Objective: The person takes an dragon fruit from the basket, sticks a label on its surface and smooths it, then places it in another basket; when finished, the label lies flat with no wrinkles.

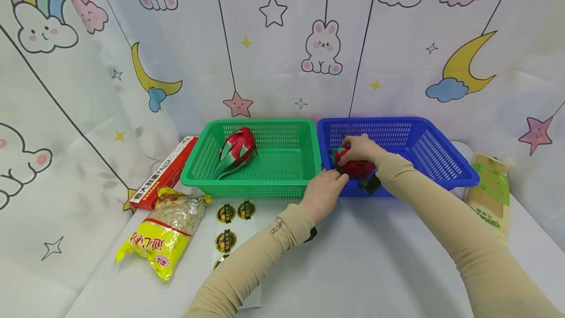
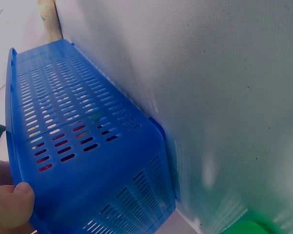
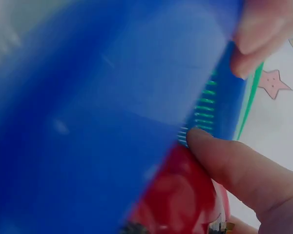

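At the front left corner of the blue basket [image 1: 434,180], my left hand [image 1: 324,193] grips the rim; in the left wrist view a fingertip [image 2: 22,190] presses on the outer side of the basket wall. My right hand [image 1: 363,148] reaches into the left part of that basket and holds a glossy red fruit or vegetable [image 1: 356,170] with some green at its left. In the right wrist view, fingers [image 3: 234,158] touch its smooth red surface, and a dark-and-gold patch shows low on it. The basket wall hides part of it there.
A green basket [image 1: 265,183] adjoins at the left, holding a dragon fruit [image 1: 238,148]. Left of it lie a red pasta box [image 1: 165,173] and a yellow pasta bag [image 1: 165,232]. A sheet of round stickers [image 1: 226,242] lies in front; a green-and-tan packet [image 1: 490,195] is at right.
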Demonstrator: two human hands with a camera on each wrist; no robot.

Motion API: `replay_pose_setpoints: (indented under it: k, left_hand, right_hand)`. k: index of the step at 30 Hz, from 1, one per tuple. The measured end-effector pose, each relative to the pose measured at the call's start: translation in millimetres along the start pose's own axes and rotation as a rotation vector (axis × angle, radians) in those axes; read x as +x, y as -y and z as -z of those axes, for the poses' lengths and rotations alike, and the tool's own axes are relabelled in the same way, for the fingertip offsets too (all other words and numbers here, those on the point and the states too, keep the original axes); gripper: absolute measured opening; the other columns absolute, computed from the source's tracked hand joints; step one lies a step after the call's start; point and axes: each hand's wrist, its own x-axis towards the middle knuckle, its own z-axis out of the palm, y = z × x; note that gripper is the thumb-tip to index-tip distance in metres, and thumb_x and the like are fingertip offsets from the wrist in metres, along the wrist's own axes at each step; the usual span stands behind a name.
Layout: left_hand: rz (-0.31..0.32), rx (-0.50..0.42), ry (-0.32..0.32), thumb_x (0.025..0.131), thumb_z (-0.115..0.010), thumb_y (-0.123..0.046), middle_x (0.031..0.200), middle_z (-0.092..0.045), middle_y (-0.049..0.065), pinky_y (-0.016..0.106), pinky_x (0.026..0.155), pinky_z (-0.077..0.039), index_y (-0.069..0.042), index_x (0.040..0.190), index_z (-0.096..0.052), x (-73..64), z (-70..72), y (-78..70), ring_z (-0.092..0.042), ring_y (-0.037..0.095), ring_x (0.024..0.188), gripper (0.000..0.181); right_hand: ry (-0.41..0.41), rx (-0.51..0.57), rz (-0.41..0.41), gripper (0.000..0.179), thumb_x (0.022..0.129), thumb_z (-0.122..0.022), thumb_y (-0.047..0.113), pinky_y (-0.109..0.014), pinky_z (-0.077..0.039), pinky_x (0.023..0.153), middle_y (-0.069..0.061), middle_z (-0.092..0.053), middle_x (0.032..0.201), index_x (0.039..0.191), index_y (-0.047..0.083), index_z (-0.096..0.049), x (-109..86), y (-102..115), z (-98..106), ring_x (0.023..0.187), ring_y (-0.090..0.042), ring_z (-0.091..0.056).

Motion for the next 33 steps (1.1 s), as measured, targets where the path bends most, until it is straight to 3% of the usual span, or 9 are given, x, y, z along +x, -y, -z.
replay_pose_setpoints:
  k: [10,19,27,33]
  left_hand:
    - [0.002,0.004,-0.006,0.085,-0.064,-0.009,0.099,-0.065,-0.003,0.031,0.093,-0.048,-0.017,0.107,-0.059,-0.3,-0.7,-0.3,-0.061,0.011,0.098,0.024]
    - [-0.008,0.01,-0.032,0.086,-0.063,-0.008,0.096,-0.065,-0.003,0.03,0.091,-0.049,-0.017,0.104,-0.06,-1.6,-0.9,-0.5,-0.062,0.011,0.096,0.02]
    - [-0.006,0.003,-0.04,0.085,-0.063,-0.007,0.093,-0.064,-0.004,0.03,0.09,-0.049,-0.017,0.101,-0.059,-1.5,-0.2,0.3,-0.062,0.011,0.093,0.02]
    - [-0.01,-0.003,-0.047,0.084,-0.065,-0.007,0.094,-0.065,-0.003,0.029,0.09,-0.049,-0.016,0.102,-0.06,-1.9,-0.8,-0.1,-0.062,0.011,0.093,0.021]
  right_hand:
    - [0.032,-0.052,-0.047,0.067,0.074,-0.072,0.035,-0.053,-0.048,0.079,-0.031,-0.025,0.125,0.129,0.01,-0.042,-4.6,5,-5,0.109,-0.049,-0.033]
    - [0.117,-0.108,-0.018,0.063,0.076,-0.07,0.031,-0.047,-0.051,0.074,-0.033,-0.023,0.129,0.128,0.007,-0.043,-5.2,10,-2,0.104,-0.046,-0.042]
    - [0.184,-0.176,0.019,0.055,0.086,-0.062,0.031,-0.048,-0.046,0.088,-0.026,-0.047,0.128,0.13,0.003,-0.046,-3.5,17,8,0.113,-0.039,-0.048]
    - [0.183,-0.214,0.035,0.052,0.087,-0.059,0.028,-0.047,-0.045,0.091,-0.024,-0.05,0.127,0.128,-0.001,-0.048,-0.4,21,9,0.113,-0.038,-0.05]
